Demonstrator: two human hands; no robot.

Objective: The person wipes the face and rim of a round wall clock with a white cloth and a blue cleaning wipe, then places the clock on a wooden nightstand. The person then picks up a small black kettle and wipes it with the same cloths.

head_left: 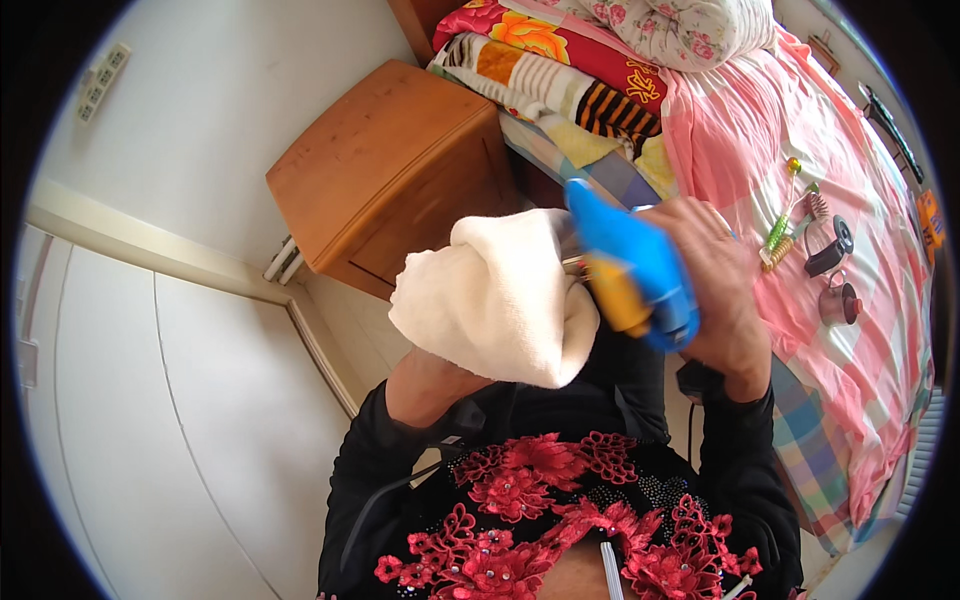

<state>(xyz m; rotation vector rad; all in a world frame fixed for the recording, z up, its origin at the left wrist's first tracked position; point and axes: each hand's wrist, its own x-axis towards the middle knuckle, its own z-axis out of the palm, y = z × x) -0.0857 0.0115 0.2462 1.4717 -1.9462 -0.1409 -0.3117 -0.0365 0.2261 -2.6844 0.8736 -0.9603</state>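
Note:
A folded cream cloth (487, 292) is held up in front of my body. My left hand is hidden under it; only the wrist and forearm (439, 386) show below. My right hand (712, 277) is wrapped around a blue hand tool with a yellow part (637, 262), possibly a hot glue gun. Motion blurs the tool and hand. The tool's thin metal tip (576, 264) points at the cloth's right side, and I cannot tell whether they touch.
A wooden bedside cabinet (375, 165) stands ahead. On the right, a bed with a pink checked sheet (810, 390) carries a green glittery item (777, 232), a black clip-like object (826, 259), and a small metal container (834, 304). Folded bedding (547, 52) lies beyond; a white door (225, 420) is left.

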